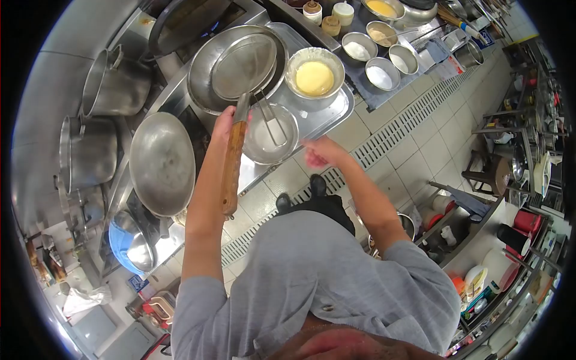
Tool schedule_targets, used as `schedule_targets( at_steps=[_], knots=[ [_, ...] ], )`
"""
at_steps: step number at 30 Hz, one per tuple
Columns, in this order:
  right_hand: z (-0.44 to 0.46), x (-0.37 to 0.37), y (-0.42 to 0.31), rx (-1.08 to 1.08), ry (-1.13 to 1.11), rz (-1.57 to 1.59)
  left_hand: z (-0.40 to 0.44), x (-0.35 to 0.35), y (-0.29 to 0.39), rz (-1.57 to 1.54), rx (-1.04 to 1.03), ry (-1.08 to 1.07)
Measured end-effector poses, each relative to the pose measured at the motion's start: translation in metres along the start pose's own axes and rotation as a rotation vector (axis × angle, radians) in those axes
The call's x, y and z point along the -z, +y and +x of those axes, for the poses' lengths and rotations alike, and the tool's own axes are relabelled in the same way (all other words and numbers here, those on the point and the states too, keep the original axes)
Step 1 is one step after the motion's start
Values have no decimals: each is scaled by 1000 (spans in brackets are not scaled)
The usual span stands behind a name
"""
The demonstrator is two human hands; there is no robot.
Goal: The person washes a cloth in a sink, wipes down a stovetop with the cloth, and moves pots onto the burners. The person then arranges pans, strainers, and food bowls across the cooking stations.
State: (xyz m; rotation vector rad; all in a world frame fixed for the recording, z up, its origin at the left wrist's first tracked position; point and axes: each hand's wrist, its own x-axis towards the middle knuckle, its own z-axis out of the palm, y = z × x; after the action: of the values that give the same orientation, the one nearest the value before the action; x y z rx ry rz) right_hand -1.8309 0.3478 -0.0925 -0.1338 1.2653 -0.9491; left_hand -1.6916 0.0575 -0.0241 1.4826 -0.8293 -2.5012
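Observation:
My left hand (223,123) is closed around the wooden handle (231,171) of a large round strainer (245,66). Its mesh lies over a wide metal basin (201,81) on the counter. Just below the basin, a smaller metal bowl (255,141) holds a wire-framed utensil with a white part (276,132), whose kind I cannot make out. My right hand (324,152) hangs in the air beside that bowl, fingers loosely bent and somewhat blurred, with nothing visible in them. Beyond it, a bowl (338,63) contains a yellow mixture (314,78).
A metal tray (336,111) sits under the bowls. Left of my arm are a large wok-like pan (162,163) and deep pots (117,82). Several small bowls of white powder (380,78) stand on the right-hand counter. A floor grate (384,147) crosses the tiles.

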Motion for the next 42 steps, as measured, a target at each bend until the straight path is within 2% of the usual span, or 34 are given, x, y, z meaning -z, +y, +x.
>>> schedule_targets(
  at_steps=[3,4,5,6,7,9,11,13,16,19,20,23,24,27,28,31,32,35,37,39,41,42],
  knots=[
    [-71,6,-52,238,-47,-615,-3,9,4,-13,0,-65],
    [-69,20,-63,485,76,-627,11,26,5,-1,64,-174],
    [-61,38,-82,730,202,-632,12,25,5,-21,57,-151],
    [-58,41,-121,891,584,-911,10,23,3,-42,50,-129],
    [-47,43,-158,976,802,-982,9,22,1,-63,41,-108],
    [0,52,-224,1155,851,-950,8,20,-2,-5,14,-32],
    [55,65,-272,1121,757,-1243,4,21,-2,36,15,-19],
    [100,61,-309,798,581,-1561,-5,20,1,62,52,-71],
    [133,62,-323,591,406,-1647,-22,5,-2,34,-21,-46],
    [151,69,-316,784,295,-1587,-25,7,-2,71,-16,-33],
    [151,65,-316,635,221,-1577,-24,9,-4,52,-31,-43],
    [152,59,-304,679,310,-1421,-30,10,-4,76,-44,-52],
    [197,80,-304,844,225,-1514,-31,11,-4,76,-38,-76],
    [199,91,-313,853,441,-1675,-38,12,-6,86,-7,-133],
    [147,68,-321,685,435,-1547,-46,10,-7,90,3,-137],
    [118,58,-341,378,459,-1444,-56,14,-12,100,26,-231],
    [106,59,-342,405,476,-1484,-58,16,-13,104,33,-275],
    [112,103,-321,931,853,-1527,-76,7,-13,155,46,-268],
    [40,92,-298,937,933,-1494,-93,1,-15,235,11,-196],
    [-8,96,-268,781,775,-1146,-104,1,-24,276,-21,-152],
    [-47,94,-216,730,614,-588,-114,16,-34,292,-27,-146],
    [-67,93,-191,670,449,-291,-119,26,-40,330,-38,-142]
  ],
)
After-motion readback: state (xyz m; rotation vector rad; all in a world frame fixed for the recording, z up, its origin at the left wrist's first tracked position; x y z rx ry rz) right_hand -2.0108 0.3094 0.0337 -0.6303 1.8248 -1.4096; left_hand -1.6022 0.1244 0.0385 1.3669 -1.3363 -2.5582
